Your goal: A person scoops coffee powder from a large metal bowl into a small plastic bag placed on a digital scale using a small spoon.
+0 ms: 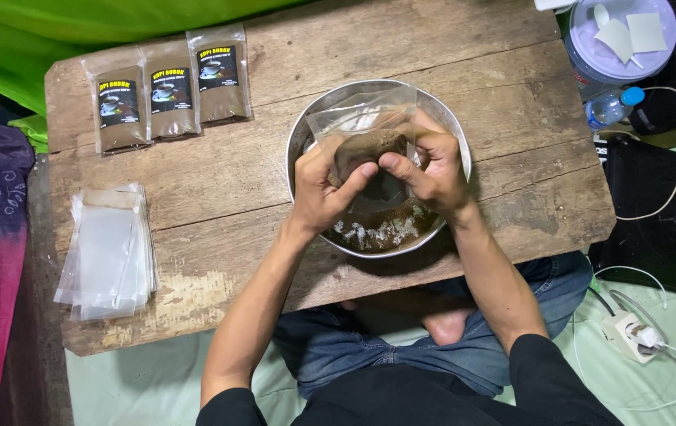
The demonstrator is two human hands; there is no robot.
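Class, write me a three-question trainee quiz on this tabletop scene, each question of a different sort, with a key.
1. True or false: both hands hold the clear plastic pouch over the round metal bowl.
2. How many filled, labelled packets lie on the worn wooden table?
3. The stack of empty clear bags lies by which hand: A left, B right?

Key: 1 true; 2 three; 3 A.

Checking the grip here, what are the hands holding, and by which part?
Both hands, left and right, hold one clear plastic pouch of brown powder by its lower filled part.
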